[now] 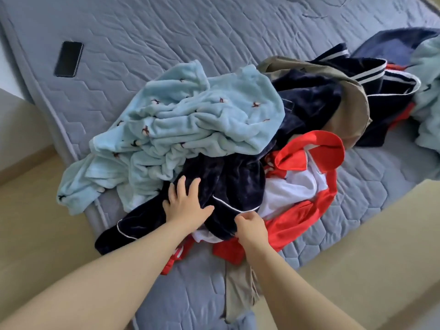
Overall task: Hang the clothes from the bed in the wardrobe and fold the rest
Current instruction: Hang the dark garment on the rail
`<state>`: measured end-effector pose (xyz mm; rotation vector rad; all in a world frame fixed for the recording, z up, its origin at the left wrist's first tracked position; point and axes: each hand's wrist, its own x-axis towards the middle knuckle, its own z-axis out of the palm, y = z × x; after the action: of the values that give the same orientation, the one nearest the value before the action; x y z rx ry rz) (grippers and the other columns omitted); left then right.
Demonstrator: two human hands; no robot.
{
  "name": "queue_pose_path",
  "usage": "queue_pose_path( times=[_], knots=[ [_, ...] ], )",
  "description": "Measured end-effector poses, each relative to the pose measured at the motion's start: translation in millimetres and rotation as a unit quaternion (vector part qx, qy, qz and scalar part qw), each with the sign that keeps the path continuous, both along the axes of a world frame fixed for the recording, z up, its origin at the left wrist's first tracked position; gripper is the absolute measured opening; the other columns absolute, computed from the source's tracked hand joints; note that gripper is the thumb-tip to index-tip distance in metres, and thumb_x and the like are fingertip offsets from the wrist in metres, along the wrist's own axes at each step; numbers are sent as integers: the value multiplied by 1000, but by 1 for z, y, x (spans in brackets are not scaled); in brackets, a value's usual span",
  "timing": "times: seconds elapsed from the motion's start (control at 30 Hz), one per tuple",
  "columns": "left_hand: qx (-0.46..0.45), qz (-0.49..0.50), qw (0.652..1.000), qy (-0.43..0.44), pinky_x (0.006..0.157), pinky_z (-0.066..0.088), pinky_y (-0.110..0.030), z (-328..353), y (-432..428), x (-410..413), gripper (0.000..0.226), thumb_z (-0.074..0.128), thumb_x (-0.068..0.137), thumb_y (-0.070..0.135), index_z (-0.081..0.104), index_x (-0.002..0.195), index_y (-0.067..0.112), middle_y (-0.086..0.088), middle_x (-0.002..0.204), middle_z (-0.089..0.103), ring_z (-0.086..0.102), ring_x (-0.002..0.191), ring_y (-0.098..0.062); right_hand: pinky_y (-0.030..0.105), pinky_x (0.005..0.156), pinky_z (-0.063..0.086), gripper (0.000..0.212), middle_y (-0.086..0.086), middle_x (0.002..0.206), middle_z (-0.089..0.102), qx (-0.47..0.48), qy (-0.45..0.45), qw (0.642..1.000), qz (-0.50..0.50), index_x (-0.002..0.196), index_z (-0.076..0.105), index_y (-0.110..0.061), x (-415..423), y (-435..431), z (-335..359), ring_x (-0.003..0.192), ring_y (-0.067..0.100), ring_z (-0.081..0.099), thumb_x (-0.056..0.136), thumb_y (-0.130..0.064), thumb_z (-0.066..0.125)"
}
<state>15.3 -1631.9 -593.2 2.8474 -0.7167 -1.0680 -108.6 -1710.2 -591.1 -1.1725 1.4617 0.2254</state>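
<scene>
One pile of clothes lies on the bed [166,32], a blue-grey quilted mattress that fills most of the frame. The pile sits from the centre out to the right edge.

Two bare hands reach in from the bottom of the frame. The left grip [188,203] lies flat, with fingers spread and straight, pressing on the navy velvet garment [228,179] at the lower centre. The right grip [250,226], just to the right of it, has its fingers curled and pinches the near edge of that same garment, close to its thin white piping.

Counted by colour, the heap shows:
- Two pale blue fleece pieces. One is the large printed fleece [190,120] at centre left, and a second pale blue piece [428,96] lies at the right edge.
- One red and white garment [307,186], right of the navy velvet and partly under it.
- Two khaki pieces. The khaki garment [350,103] lies at the upper right of the pile. A khaki strip [240,289] hangs off the near edge of the bed at the bottom centre.
- One navy garment with white stripes [381,75] at the upper right.
- One dark blue cloth [392,41] beyond it.

Whether any of these pieces belong together cannot be told.

One black phone [69,59] lies face up on the mattress at the upper left, well apart from the pile. Pale beige floor [35,210] shows at the left and at the lower right.
</scene>
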Motion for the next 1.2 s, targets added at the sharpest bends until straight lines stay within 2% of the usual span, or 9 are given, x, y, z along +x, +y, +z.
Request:
queue_pose_path(
  times=[0.13, 0.27, 0.47, 0.57, 0.67, 0.83, 0.93, 1.07, 1.2],
  knots=[
    [-10, 48, 994, 98, 105, 29, -42, -49, -16, 4, 78, 56, 88, 37, 5, 148, 31, 0, 156, -8, 14, 139, -31, 32, 72, 41, 16, -1, 74, 55, 7, -1, 1000, 11, 74, 51, -23, -2, -7, -37, 78, 22, 52, 83, -10, 46],
    [-71, 33, 997, -27, 76, 40, -29, -59, -1, 7, 57, 38, 85, -5, 44, 134, 24, 0, 138, 42, 52, 106, -28, 32, 70, 43, 16, -5, 74, 54, 26, -25, 999, 2, 82, 53, -22, -5, -7, -43, 75, 20, 56, 87, -9, 47],
    [-229, 161, 959, 52, 58, 37, -18, -20, 14, 26, 35, 37, 84, -2, 65, 96, 17, 0, 82, 61, 51, 76, -16, 25, 56, 40, 4, -1, 82, 52, 55, -57, 993, -82, 94, 51, -15, -13, 0, -12, 60, 12, 48, 92, -14, 48],
    [-304, 229, 921, 80, 53, 36, -11, 11, 32, 19, 29, 36, 83, -4, 62, 86, 10, 3, 71, 57, 47, 67, -12, 28, 64, 46, 21, -5, 91, 49, 69, -50, 992, -96, 111, 46, -18, -7, 6, 10, 74, 14, 51, 95, -31, 48],
    [-387, 314, 859, 116, 50, 39, -3, 60, 64, 22, 43, 35, 82, -6, 63, 77, 25, 16, 64, 63, 55, 58, 2, 37, 78, 48, 28, -5, 99, 47, 87, -72, 985, -130, 113, 44, -27, 9, 18, 42, 87, 17, 52, 93, -46, 47],
    [-425, 217, 866, 151, 66, 39, -21, 149, 126, 35, 46, 38, 77, -11, 62, 62, 26, 15, 58, 57, 50, 62, -3, 45, 76, 53, 48, 4, 110, 56, 178, -184, 941, -223, 113, 55, -21, 40, 55, 111, 100, 24, 57, 86, -59, 50],
    [-447, 147, 858, 206, 58, 35, -18, 218, 160, 37, 32, 42, 68, -1, 55, 53, 24, 14, 53, 46, 42, 55, -2, 46, 73, 52, 51, 11, 104, 60, 239, -252, 899, -267, 105, 59, -11, 57, 82, 163, 97, 30, 60, 83, -57, 56],
    [-421, 71, 857, 289, 51, 35, -13, 285, 202, 32, 25, 42, 61, 7, 59, 55, 24, 10, 54, 47, 43, 51, -2, 32, 60, 52, 19, 9, 75, 63, 186, -276, 924, -191, 90, 58, -7, 75, 108, 217, 66, 23, 62, 93, -23, 48],
    [-371, 76, 860, 342, 60, 47, -19, 318, 238, 39, 28, 58, 65, 17, 68, 91, 10, -4, 79, 65, 61, 67, -11, 40, 77, 46, 14, 14, 91, 52, 80, -265, 955, -110, 104, 48, -6, 85, 122, 249, 75, 27, 52, 92, -8, 41]
  ],
)
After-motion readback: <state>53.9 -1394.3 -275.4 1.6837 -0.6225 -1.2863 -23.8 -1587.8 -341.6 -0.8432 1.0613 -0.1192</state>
